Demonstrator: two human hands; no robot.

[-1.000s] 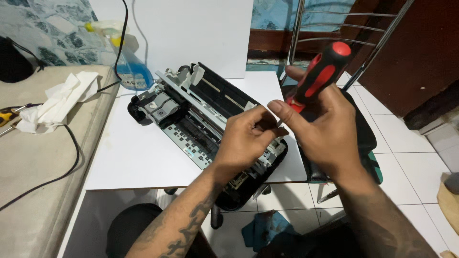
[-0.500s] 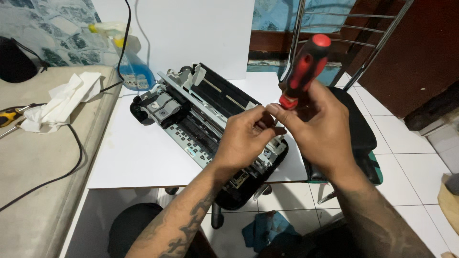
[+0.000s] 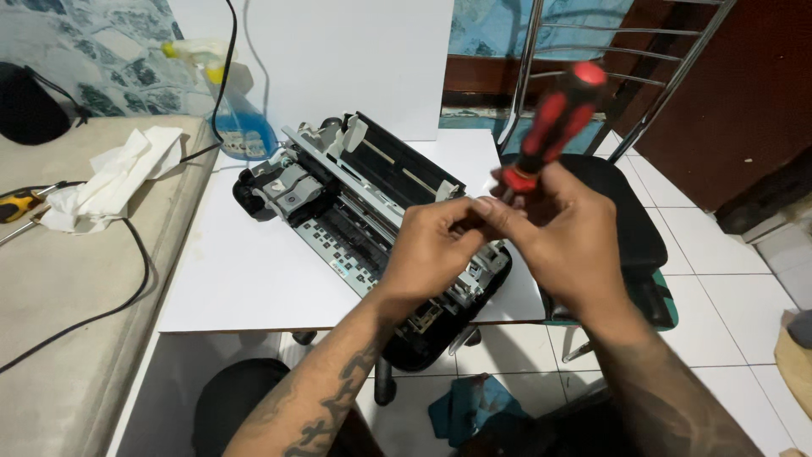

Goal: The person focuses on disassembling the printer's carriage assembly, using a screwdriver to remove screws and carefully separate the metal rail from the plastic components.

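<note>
Over the opened printer [image 3: 372,228], cover already off, right hand [image 3: 562,241] is gripping a red-black screwdriver [image 3: 550,127]. Left hand [image 3: 436,254] is pinching something small at its tip; disassembly looks partway, mechanism remaining seated.

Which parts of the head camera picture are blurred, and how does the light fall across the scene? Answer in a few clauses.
Head view: the red and black screwdriver in the right hand is smeared by motion blur; the left hand and the opened printer are fairly sharp; lighting is soft and even, with faint shadows on the white table and no strong glare; edges bow from wide-angle distortion.
</note>
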